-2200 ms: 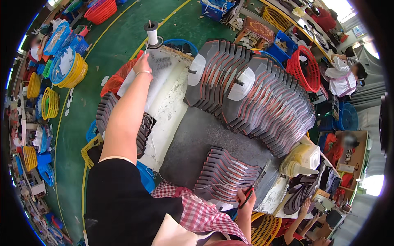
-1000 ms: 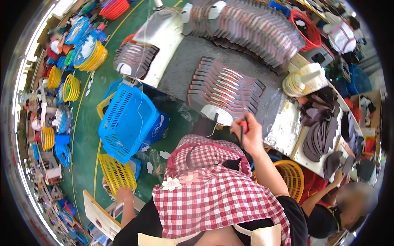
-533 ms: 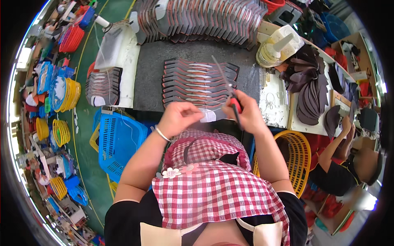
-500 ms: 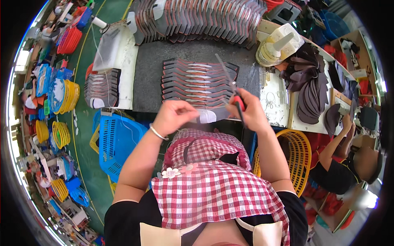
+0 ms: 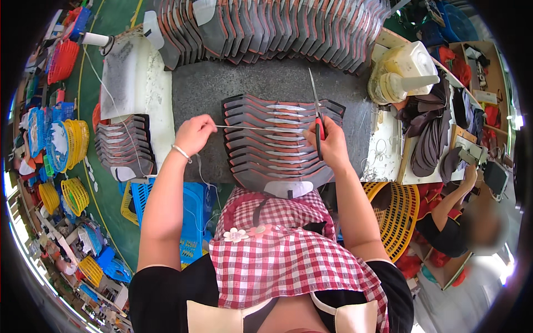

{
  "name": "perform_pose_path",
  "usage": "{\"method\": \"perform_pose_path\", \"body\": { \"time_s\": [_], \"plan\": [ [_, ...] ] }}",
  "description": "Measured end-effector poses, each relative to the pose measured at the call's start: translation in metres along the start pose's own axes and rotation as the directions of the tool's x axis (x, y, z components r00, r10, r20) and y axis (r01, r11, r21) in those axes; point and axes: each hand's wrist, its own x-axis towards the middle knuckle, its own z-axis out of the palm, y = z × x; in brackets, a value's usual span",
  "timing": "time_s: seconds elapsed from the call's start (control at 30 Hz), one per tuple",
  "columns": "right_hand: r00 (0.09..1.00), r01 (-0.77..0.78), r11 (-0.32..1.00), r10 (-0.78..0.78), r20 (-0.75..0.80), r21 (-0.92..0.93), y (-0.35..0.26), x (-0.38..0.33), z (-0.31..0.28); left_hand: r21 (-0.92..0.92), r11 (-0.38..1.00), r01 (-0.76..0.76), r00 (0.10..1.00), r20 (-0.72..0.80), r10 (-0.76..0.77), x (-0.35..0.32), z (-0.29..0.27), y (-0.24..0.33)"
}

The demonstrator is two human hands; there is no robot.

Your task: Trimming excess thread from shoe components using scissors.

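- Left hand, centre-left of frame: fingers pinched together on one end of a thin pale strand, drawn taut to the right across the fanned stack of dark shoe-upper pieces at centre.
- Right hand, centre-right: fingers clamped round the red-handled scissors, blades pointing toward the top of the frame, closed as far as visible.
- Strand meets the scissors just beside the right hand; whether it is cut yet, cannot tell.
- Judgement: early to middle. The centre stack looks in progress; a long row of similar pieces along the top edge and a smaller pile at left appear to be waiting or done, cannot tell which.
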Motion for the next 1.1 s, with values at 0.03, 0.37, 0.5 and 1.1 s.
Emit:
{"method": "perform_pose_path", "body": {
  "time_s": [0.03, 0.37, 0.5, 1.1],
  "plan": [
    [1.0, 0.01, 1.0, -0.011, -0.024, -0.01, 0.005, 0.007, 0.005, 0.271, 0.961, 0.047, 0.997, -0.078, -0.027, 0.008, 0.001, 0.008],
    [0.991, 0.123, 0.992, -0.124, -0.057, -0.007, 0.007, 0.049, 0.004, -0.902, 0.348, -0.257, 0.965, -0.218, 0.147, 0.06, 0.075, 0.11],
    [0.988, 0.021, 0.992, -0.002, -0.153, 0.126, 0.016, 0.057, -0.035, -0.969, 0.196, -0.151, 0.983, -0.169, -0.078, 0.061, 0.035, 0.051],
    [0.991, 0.102, 0.891, -0.13, -0.034, -0.442, 0.002, 0.095, -0.027, -0.347, 0.937, 0.038, 0.997, 0.07, -0.014, 0.081, 0.033, 0.061]
  ]
}}
